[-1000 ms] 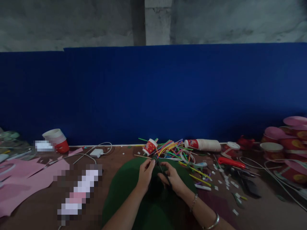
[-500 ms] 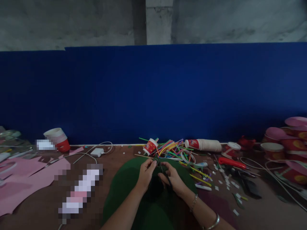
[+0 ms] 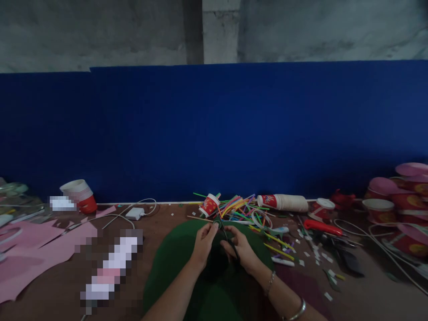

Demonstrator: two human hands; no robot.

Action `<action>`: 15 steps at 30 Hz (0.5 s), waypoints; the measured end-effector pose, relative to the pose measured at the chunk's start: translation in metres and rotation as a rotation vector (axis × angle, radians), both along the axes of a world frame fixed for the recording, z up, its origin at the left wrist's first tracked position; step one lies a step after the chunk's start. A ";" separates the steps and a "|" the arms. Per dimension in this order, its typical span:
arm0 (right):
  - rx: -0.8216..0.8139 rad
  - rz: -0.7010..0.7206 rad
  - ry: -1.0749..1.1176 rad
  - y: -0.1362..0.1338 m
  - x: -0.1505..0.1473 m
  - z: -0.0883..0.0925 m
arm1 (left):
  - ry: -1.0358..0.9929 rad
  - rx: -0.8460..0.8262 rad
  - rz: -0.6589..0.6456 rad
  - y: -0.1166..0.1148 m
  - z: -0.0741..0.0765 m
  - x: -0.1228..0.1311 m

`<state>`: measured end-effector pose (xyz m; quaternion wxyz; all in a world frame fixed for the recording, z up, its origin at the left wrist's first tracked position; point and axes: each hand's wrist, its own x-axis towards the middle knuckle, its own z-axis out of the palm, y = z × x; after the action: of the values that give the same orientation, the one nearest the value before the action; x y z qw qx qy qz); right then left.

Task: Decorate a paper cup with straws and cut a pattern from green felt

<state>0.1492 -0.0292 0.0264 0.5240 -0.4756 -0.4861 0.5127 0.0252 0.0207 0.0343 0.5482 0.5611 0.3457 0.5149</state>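
Observation:
My left hand (image 3: 205,240) is closed in a pinch on a small dark green piece (image 3: 218,221) above a large green sheet (image 3: 170,254). Facing it, my right hand (image 3: 241,247) is wrapped round the handles of dark scissors (image 3: 235,255), whose blades reach up to the green piece. A bracelet and a bangle circle my right forearm. Just beyond the hands lie a tipped red paper cup (image 3: 209,205) and a pile of colourful sticks (image 3: 239,207). Fine detail between the fingertips is too dark to make out.
Pink paper (image 3: 60,249) and a white adapter (image 3: 135,213) lie left. A row of nested cups (image 3: 284,202), a red-handled tool (image 3: 323,227), paper scraps and stacked red cups (image 3: 408,205) are on the right. A blue partition (image 3: 214,133) stands behind.
The scissor blades look slightly more open beside the green piece. Both hands stay in nearly the same place.

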 end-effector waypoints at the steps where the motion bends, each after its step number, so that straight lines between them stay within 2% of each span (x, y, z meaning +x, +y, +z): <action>1: 0.004 -0.007 -0.003 0.000 0.000 0.000 | -0.011 -0.012 -0.013 -0.002 0.000 0.002; 8: 0.019 0.016 -0.038 0.001 0.001 -0.001 | 0.016 0.046 -0.029 -0.005 0.002 0.001; 15: 0.018 0.033 -0.031 -0.001 0.001 0.000 | 0.012 0.016 -0.107 -0.001 0.006 -0.004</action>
<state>0.1499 -0.0300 0.0265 0.5122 -0.4708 -0.5066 0.5092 0.0207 0.0194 0.0404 0.5683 0.5863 0.3143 0.4842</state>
